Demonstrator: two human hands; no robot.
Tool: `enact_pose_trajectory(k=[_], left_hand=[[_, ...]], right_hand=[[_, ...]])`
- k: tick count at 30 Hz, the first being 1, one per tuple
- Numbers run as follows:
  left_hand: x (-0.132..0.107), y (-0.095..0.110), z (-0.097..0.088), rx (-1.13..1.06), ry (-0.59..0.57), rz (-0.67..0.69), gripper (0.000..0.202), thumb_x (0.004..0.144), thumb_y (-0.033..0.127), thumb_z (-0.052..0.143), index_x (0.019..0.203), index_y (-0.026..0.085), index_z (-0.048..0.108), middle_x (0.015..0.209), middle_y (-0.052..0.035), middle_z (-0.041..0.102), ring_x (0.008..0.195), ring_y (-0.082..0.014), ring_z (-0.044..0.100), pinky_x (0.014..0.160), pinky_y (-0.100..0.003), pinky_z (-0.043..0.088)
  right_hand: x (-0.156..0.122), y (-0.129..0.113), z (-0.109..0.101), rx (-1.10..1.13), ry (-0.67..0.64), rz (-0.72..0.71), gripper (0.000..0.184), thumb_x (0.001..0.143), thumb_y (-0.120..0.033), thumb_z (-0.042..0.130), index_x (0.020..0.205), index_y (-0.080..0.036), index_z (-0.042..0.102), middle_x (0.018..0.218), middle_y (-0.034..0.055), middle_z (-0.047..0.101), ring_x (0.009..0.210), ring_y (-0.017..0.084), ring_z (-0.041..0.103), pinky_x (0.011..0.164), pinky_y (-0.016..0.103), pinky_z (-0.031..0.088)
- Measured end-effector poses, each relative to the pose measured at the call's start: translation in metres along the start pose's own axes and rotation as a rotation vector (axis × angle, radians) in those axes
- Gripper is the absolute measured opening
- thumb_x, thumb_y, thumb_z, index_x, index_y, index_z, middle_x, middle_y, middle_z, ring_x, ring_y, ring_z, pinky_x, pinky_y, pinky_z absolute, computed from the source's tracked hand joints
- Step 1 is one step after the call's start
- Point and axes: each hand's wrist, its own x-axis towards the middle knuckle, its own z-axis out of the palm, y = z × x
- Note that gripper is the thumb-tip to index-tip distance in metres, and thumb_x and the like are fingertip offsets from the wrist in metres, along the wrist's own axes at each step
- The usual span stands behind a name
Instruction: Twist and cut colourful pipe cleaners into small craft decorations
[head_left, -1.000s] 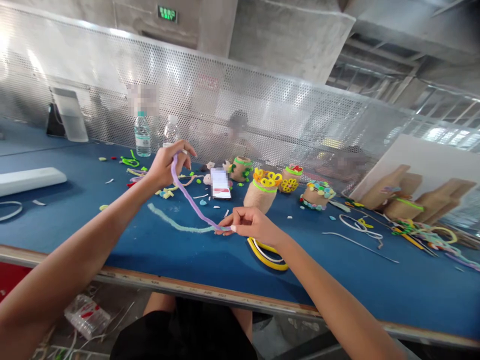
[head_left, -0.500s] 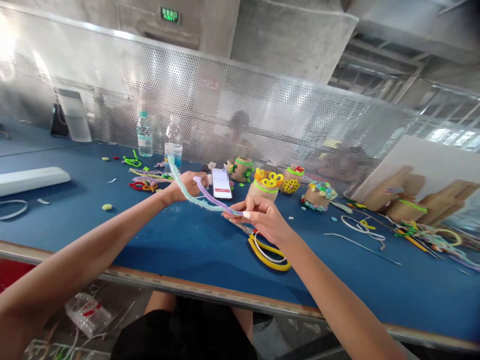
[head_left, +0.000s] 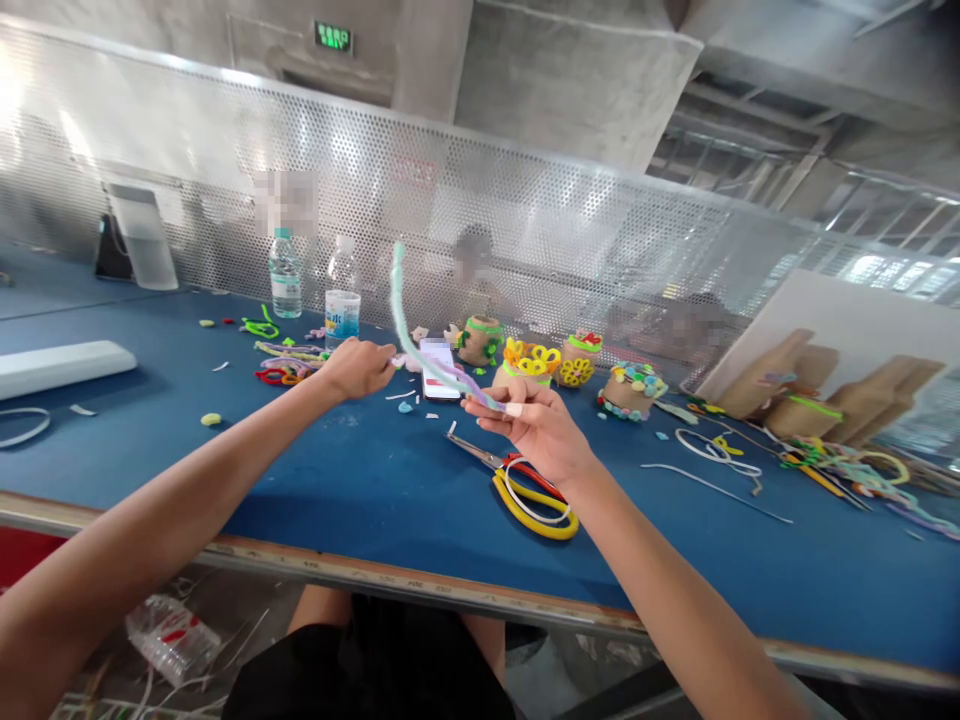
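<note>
My right hand (head_left: 536, 425) is closed in a pinch on the joined ends of a mint-green pipe cleaner (head_left: 399, 305) and a purple pipe cleaner (head_left: 466, 381). From that pinch the green one curves up to the left, its far end loose in the air. My left hand (head_left: 361, 367) is closed at the purple one's other end, stretching it between both hands. Part of the purple strand is hidden by the green. Below my right hand, yellow-handled scissors (head_left: 534, 515) lie on the blue table, a white loop over their handles. Behind the strands rests a phone (head_left: 441, 385).
Decorated jars (head_left: 634, 392) stand in a row at the back. Bottles (head_left: 286, 280) are near a perforated metal screen (head_left: 420, 200). Colourful pipe cleaners (head_left: 281, 372) lie left, more scraps and cardboard bottle shapes right. The table's front edge (head_left: 360, 576) runs before my lap.
My left hand has moved to the purple pipe cleaner's free end and taken hold, pulling it straighter. The green one's loose end has swung right and upward. My right hand keeps its pinch.
</note>
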Motion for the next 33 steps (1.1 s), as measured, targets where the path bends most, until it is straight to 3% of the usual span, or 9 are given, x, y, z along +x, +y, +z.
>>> enact_pose_trajectory(k=[6,10,14,17,21,26,30,33], left_hand=[[0.004,-0.006,0.001,0.080,-0.022,-0.049,0.034,0.088,0.031,0.031,0.094,0.015,0.060,0.076,-0.0136,0.068,0.073,-0.0286,0.064,0.065,-0.034,0.039],[0.002,-0.005,0.002,0.039,-0.009,-0.026,0.033,0.088,0.030,0.031,0.091,0.014,0.060,0.075,-0.0128,0.066,0.075,-0.0284,0.063,0.070,-0.038,0.040],[-0.001,0.004,0.005,-0.003,0.263,0.023,0.033,0.083,0.033,0.043,0.106,0.014,0.058,0.102,-0.0163,0.060,0.098,-0.0321,0.055,0.082,-0.044,0.039],[-0.002,0.014,0.006,-0.105,0.534,0.086,0.057,0.079,0.038,0.052,0.129,0.014,0.041,0.124,-0.0186,0.048,0.114,-0.0328,0.045,0.093,-0.048,0.035],[-0.007,0.029,0.005,-0.218,0.798,0.138,0.066,0.080,0.047,0.054,0.135,0.019,0.031,0.130,-0.0162,0.043,0.121,-0.0291,0.041,0.104,-0.049,0.027],[-0.016,0.037,-0.002,-0.239,0.916,0.119,0.059,0.078,0.049,0.059,0.130,0.030,0.038,0.136,-0.0115,0.036,0.130,-0.0314,0.033,0.109,-0.053,0.020],[-0.017,0.030,-0.006,-0.192,0.872,0.053,0.065,0.076,0.052,0.061,0.131,0.031,0.036,0.139,-0.0128,0.030,0.134,-0.0371,0.025,0.107,-0.061,0.017],[-0.015,0.025,-0.007,-0.165,0.870,0.086,0.066,0.076,0.055,0.061,0.131,0.030,0.035,0.137,-0.0130,0.034,0.133,-0.0356,0.028,0.108,-0.060,0.019]], right_hand=[[0.002,-0.004,-0.007,0.066,0.097,-0.060,0.027,0.062,-0.020,0.069,0.057,-0.021,0.042,0.087,0.0006,0.070,0.093,0.022,0.067,0.077,0.032,0.055],[0.004,-0.006,-0.009,0.023,0.163,-0.079,0.029,0.061,-0.024,0.070,0.056,-0.021,0.042,0.088,0.0006,0.069,0.097,0.025,0.066,0.083,0.037,0.054],[0.007,-0.003,-0.008,-0.012,0.201,-0.079,0.031,0.062,-0.027,0.072,0.055,-0.020,0.042,0.085,0.0008,0.069,0.096,0.025,0.066,0.086,0.036,0.052],[0.008,0.000,-0.009,-0.017,0.199,-0.073,0.031,0.063,-0.029,0.073,0.057,-0.021,0.043,0.085,0.0016,0.070,0.093,0.022,0.067,0.086,0.035,0.052],[0.009,0.004,-0.008,0.009,0.222,-0.090,0.030,0.063,-0.029,0.072,0.058,-0.021,0.044,0.086,0.0026,0.072,0.089,0.021,0.067,0.086,0.035,0.052],[0.011,0.005,-0.010,0.032,0.290,-0.112,0.026,0.062,-0.028,0.072,0.056,-0.021,0.047,0.083,0.0035,0.073,0.087,0.021,0.067,0.087,0.036,0.053],[0.015,0.007,-0.014,0.050,0.391,-0.128,0.017,0.062,-0.025,0.071,0.063,-0.020,0.055,0.077,0.0038,0.071,0.082,0.020,0.068,0.084,0.036,0.055],[0.016,0.008,-0.016,0.079,0.465,-0.141,0.016,0.061,-0.021,0.072,0.061,-0.019,0.056,0.068,0.0020,0.069,0.076,0.020,0.069,0.080,0.034,0.057]])
